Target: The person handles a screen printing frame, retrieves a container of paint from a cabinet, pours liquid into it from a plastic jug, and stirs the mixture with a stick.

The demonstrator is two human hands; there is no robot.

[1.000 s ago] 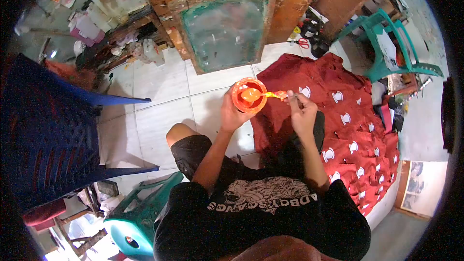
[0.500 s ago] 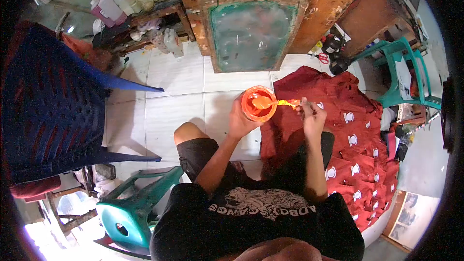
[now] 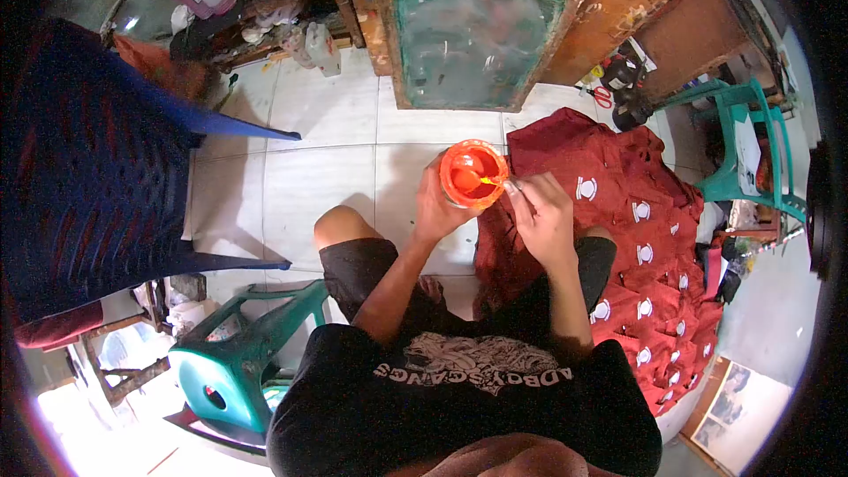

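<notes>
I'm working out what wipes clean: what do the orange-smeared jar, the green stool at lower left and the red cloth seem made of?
Jar: possibly plastic, but glossy orange coats the rim, so glass can't be ruled out.
Green stool: probably moulded plastic, with a smooth, slight sheen and rounded edges.
Red cloth: fabric, matte, with soft creases and white motifs; which fibre, I can't tell.

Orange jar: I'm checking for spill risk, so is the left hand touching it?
Touching. The head view shows the left hand gripping the orange jar by its side.
</notes>
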